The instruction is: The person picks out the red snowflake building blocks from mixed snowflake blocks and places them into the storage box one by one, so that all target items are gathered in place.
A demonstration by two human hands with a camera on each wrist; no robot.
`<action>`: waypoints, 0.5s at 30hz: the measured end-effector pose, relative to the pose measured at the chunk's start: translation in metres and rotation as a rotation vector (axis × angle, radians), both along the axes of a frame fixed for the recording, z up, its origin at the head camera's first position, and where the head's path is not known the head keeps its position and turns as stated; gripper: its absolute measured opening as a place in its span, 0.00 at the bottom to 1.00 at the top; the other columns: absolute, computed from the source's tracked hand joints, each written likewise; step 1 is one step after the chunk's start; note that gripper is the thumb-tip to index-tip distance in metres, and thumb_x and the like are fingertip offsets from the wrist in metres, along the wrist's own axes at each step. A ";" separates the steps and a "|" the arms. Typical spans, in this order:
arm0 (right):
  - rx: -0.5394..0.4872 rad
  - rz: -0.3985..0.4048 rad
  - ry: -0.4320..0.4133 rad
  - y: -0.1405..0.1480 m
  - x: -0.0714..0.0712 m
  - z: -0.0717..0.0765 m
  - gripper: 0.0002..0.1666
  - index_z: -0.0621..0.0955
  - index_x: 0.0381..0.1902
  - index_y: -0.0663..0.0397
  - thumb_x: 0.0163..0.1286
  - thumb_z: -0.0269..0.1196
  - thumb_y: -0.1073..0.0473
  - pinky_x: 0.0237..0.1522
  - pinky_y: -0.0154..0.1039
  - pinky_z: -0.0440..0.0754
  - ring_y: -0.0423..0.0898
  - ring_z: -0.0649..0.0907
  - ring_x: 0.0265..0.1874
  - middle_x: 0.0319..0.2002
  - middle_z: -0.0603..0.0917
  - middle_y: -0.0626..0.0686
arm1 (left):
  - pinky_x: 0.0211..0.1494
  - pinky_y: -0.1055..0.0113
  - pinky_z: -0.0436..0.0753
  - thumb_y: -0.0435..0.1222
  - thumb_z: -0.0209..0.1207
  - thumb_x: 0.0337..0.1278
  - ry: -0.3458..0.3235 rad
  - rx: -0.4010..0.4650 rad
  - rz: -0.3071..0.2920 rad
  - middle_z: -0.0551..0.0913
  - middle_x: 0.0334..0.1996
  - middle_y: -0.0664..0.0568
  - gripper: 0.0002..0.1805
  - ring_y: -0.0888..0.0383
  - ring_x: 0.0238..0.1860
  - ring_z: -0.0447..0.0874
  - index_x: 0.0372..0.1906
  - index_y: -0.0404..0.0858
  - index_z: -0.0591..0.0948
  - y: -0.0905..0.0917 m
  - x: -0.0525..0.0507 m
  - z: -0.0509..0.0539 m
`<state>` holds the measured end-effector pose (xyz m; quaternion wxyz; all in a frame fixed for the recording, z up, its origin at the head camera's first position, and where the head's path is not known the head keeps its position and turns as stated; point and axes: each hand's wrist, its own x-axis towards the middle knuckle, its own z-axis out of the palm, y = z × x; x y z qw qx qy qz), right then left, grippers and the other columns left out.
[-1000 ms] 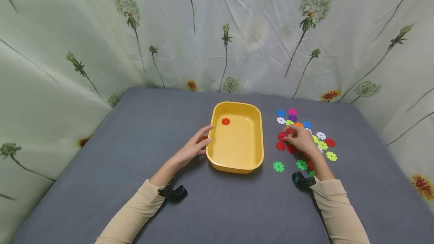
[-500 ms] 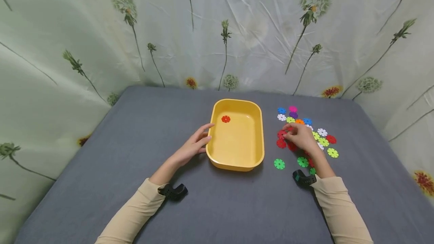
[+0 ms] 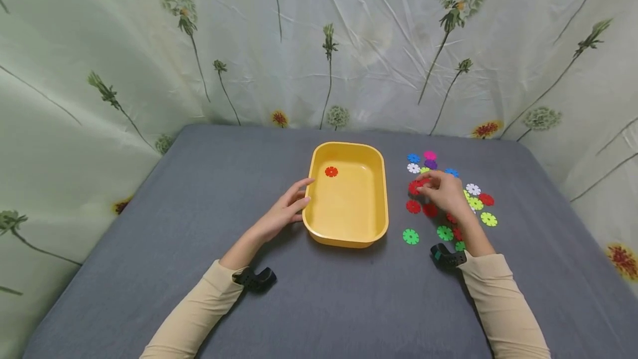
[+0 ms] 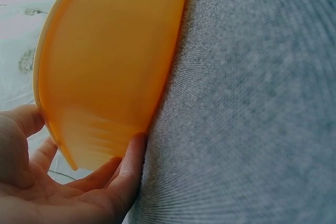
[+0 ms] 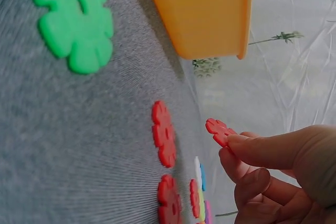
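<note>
A yellow plastic basin (image 3: 345,204) stands on the table with one red notched disc (image 3: 331,172) lying inside. My left hand (image 3: 281,212) is at the basin's left side; thumb and index fingertips touch the rim, and other fingers lie against the outer wall (image 4: 110,66). To the right of the basin, my right hand (image 3: 446,193) pinches a red notched disc (image 5: 216,129) between thumb and index finger, raised off the cloth. Red discs (image 5: 164,135) and a green disc (image 5: 79,22) lie flat near that hand, which hides part of the group in the head view.
More notched discs spread around the right hand: blue (image 3: 413,158), pink (image 3: 430,155), white (image 3: 473,189), yellow-green (image 3: 488,219) and green (image 3: 411,236). A grey cloth (image 3: 199,181) covers the table. Behind it hangs a flower-print curtain (image 3: 379,87).
My right hand has picked a red disc up from the table; it lay flat among the others before. The left hand stays at the basin's side. The head view has tilted slightly.
</note>
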<state>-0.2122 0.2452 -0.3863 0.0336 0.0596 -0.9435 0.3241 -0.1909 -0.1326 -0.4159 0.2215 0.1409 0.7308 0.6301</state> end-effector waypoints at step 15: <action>0.025 -0.010 0.086 -0.007 -0.006 0.010 0.11 0.81 0.42 0.59 0.61 0.63 0.63 0.23 0.31 0.69 0.36 0.75 0.20 0.29 0.86 0.62 | 0.60 0.54 0.77 0.46 0.45 0.70 0.005 0.006 -0.010 0.57 0.70 0.38 0.29 0.41 0.67 0.65 0.72 0.55 0.52 -0.001 0.001 0.002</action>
